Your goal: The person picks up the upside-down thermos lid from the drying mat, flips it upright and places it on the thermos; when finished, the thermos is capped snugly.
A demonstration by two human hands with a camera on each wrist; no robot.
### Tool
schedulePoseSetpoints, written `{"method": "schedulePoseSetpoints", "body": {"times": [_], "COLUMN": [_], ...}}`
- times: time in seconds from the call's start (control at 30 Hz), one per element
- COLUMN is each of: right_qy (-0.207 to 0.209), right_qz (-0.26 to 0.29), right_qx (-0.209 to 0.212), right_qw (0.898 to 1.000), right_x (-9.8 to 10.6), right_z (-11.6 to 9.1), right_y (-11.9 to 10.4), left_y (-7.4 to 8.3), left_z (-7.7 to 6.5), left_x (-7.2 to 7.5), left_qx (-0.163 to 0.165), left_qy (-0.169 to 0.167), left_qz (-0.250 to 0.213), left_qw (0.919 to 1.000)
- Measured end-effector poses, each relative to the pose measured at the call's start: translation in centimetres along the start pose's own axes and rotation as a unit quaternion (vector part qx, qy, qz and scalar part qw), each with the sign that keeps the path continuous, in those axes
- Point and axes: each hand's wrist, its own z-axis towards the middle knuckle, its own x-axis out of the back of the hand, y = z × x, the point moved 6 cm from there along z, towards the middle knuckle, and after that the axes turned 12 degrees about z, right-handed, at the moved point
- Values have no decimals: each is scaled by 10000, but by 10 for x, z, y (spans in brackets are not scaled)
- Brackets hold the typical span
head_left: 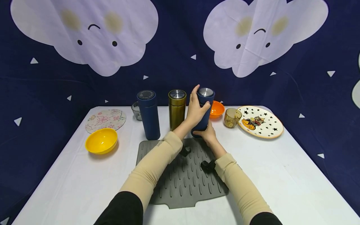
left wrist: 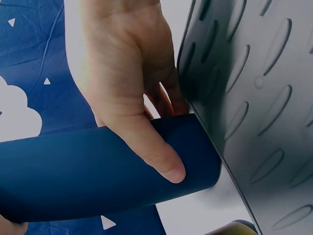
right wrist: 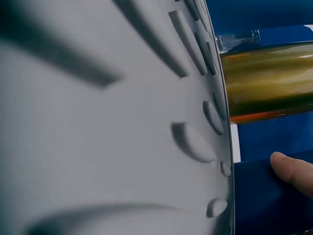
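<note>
A dark blue thermos (head_left: 203, 113) with a silver lid leans slightly to the right behind the mat. My left hand (head_left: 195, 109) grips its upper part from the left side, thumb across the front. Low on the same thermos, my right hand (head_left: 207, 133) holds the base from the right. The left wrist view shows that hand (left wrist: 122, 68) with its thumb over the blue wall, close to the mat edge. In the right wrist view a fingertip (right wrist: 288, 169) lies against the blue thermos (right wrist: 259, 200). A gold thermos (head_left: 177, 112) stands just left.
The grey ribbed mat (head_left: 182, 184) lies under my forearms. Another blue thermos (head_left: 149, 117) and a clear glass (head_left: 136, 111) stand left, beyond a yellow bowl (head_left: 101, 141) and a floral placemat (head_left: 105, 120). Rightward are an orange bowl (head_left: 217, 109), an amber glass (head_left: 232, 118) and a starry plate (head_left: 270, 125).
</note>
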Motion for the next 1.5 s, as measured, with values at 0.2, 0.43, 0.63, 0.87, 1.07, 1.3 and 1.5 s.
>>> {"method": "schedulePoseSetpoints", "body": {"times": [0.2, 0.43, 0.63, 0.87, 1.07, 1.3, 1.5], "right_qy": [-20, -91, -91, -107, -106, -122, -108], "right_qz": [-26, 98, 8, 8, 125, 111, 118], "right_qx": [-108, -26, -101, -42, -26, 0, -34], "right_qw": [9999, 9999, 9999, 9999, 9999, 9999, 9999], "right_x": [1, 2, 1, 1, 2, 2, 2], "right_z": [-1, 3, 1, 3, 5, 5, 5], "right_y": [3, 2, -2, 3, 4, 3, 2], "left_y": [-1, -1, -1, -2, -1, -1, -1], "left_z": [-2, 1, 1, 0, 1, 0, 1], "left_x": [-1, -2, -2, -2, -2, -2, -2], "left_qx": [-7, -92, -121, -40, -49, 22, 18], "left_qy": [1, 60, 160, 73, 65, 64, 6], "left_qz": [181, 149, 267, 212, 258, 181, 230], "left_qw": [9998, 9998, 9994, 9997, 9996, 9998, 9997]}}
